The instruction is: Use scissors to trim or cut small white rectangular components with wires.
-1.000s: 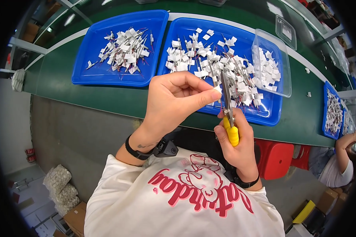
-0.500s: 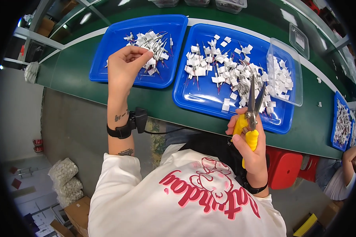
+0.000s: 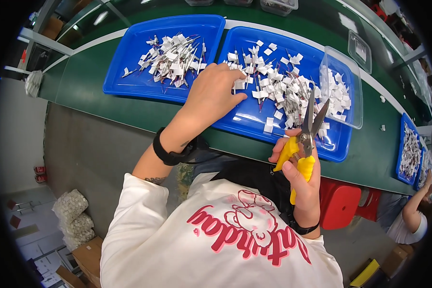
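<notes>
My left hand (image 3: pixel 215 92) reaches over the near left side of the larger blue tray (image 3: pixel 235 126), with thumb and forefinger apart beside small wired parts with white paper tags (image 3: pixel 242 79). Nothing shows between those two fingers; the other fingertips are partly hidden. My right hand (image 3: pixel 305 185) is wrapped round the yellow handles of spring-loaded snips (image 3: pixel 305 139). Their grey blades point away from me, spread apart, over the near edge of that tray. A second blue tray (image 3: pixel 125 86), to the left, bears a heap of the same tagged parts (image 3: pixel 175 60).
A clear plastic box (image 3: pixel 355 108) with white tags stands in the larger tray's right side. Its lid-like clear piece (image 3: pixel 360 50) lies behind on the green table (image 3: pixel 86 108). Another blue tray (image 3: pixel 401 168) is at far right, near another person's arm (image 3: pixel 417 199). Red stools (image 3: pixel 340 204) stand below.
My left hand has moved right, from above the left tray to the larger tray, and its pinched fingers have spread. My right hand keeps the snips in nearly the same place.
</notes>
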`<state>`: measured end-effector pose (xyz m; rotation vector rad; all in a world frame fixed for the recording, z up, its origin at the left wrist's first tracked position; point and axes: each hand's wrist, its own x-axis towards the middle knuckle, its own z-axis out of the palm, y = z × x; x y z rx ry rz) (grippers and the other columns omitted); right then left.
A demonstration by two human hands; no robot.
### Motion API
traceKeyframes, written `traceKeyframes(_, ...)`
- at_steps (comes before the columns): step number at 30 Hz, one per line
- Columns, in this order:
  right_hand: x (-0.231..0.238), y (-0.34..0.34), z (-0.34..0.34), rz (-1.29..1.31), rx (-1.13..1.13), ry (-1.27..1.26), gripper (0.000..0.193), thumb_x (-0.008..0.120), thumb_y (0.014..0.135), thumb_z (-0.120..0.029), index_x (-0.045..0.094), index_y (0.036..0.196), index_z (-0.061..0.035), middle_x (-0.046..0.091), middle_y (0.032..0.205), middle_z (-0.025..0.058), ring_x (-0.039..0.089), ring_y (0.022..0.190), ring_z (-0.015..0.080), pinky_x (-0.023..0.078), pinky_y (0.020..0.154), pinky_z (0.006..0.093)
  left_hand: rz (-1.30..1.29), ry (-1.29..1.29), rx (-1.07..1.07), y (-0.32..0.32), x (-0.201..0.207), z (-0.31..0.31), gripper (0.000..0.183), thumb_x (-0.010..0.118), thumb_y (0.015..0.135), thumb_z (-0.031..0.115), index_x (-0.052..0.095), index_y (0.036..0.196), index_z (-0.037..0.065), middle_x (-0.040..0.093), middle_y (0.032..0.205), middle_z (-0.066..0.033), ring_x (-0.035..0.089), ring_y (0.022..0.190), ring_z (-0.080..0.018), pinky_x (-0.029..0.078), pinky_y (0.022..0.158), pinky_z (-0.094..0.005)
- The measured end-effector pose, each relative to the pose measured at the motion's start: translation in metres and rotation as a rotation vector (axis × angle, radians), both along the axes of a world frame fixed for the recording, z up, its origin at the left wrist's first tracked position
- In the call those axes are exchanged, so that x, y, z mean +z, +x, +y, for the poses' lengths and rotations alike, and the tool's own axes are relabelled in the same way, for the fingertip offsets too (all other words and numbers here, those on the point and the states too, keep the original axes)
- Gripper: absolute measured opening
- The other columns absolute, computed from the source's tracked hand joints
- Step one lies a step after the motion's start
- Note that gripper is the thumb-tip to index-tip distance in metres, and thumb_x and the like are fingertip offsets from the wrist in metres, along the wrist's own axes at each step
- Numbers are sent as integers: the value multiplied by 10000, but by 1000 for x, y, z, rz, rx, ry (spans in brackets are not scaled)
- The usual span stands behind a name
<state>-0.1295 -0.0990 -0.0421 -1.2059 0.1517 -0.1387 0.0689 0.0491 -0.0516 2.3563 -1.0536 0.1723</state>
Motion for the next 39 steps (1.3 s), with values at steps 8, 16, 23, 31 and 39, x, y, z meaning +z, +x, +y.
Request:
traceKeyframes(8,-4,-1,-4,-21,-38,-8,480,602,867,-63,388,1295,-15,528,1054,83,509,920,128,424,829,263,62,-180,-87,-7,11,0,197,783,660,74,721,846,51,627,723,-58,587,706,-190,454,620,-294)
traceKeyframes(16,5,26,3,-90,-117,-18,463,658,839,-7,428,1240,-34,562,959,38,525,826,73,427,728,216,-13,-450,-367,-64,24,-8,276,814,599,22,721,853,75,634,775,-34,572,707,-177,441,596,-279)
traceKeyframes(23,4,25,2,-87,-165,-65,410,594,833,55,438,1203,-27,559,905,37,525,768,64,427,677,206,3,-542,-417,-73,17,-14,397,799,617,0,607,957,75,624,859,-42,573,749,-231,460,632,-292)
traceKeyframes(31,1,22,2,-108,-207,-117,433,514,804,110,429,1206,-26,551,895,51,511,749,55,404,645,202,533,-483,-248,-73,23,-1,584,866,611,66,579,1116,13,628,946,-47,484,788,-94,398,673,-221)
traceKeyframes(39,1,19,-1,-114,-185,-165,441,520,813,98,416,1224,-22,554,912,60,513,789,70,400,681,203,1274,-605,-197,-78,22,-1,135,733,806,41,666,889,-40,658,793,-36,587,729,-32,445,610,-161)
